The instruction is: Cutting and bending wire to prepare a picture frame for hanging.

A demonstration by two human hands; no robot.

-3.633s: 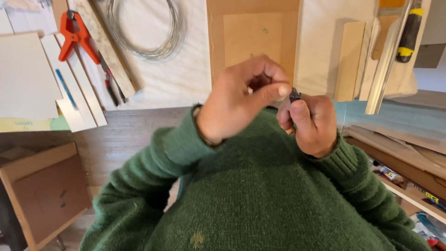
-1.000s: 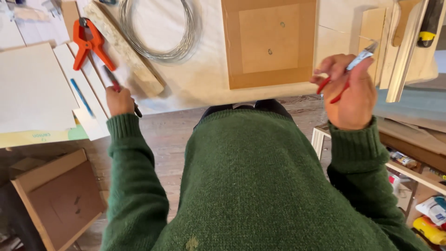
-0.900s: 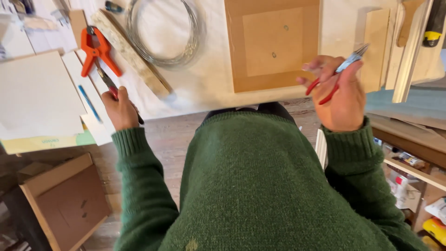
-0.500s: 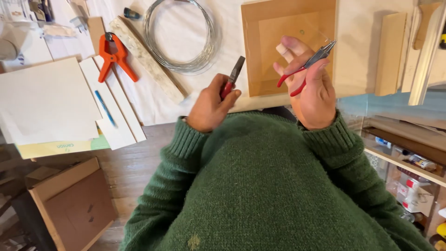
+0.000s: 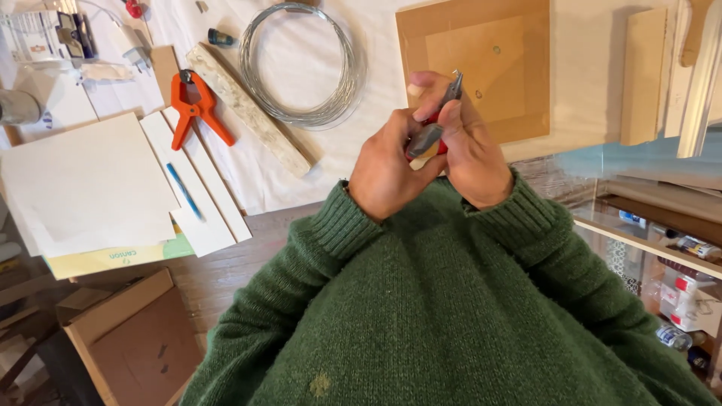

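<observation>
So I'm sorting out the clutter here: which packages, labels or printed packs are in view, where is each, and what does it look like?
Paper pad: left on the table, under white sheets; flat, yellow and green printed edge.
Cardboard box: on the floor, lower left; brown, open flap.
Printed card: top left corner; white with dark print, too small to make out.
Bottles and packs: on the shelf at right; small, white and red labels, blurred.
</observation>
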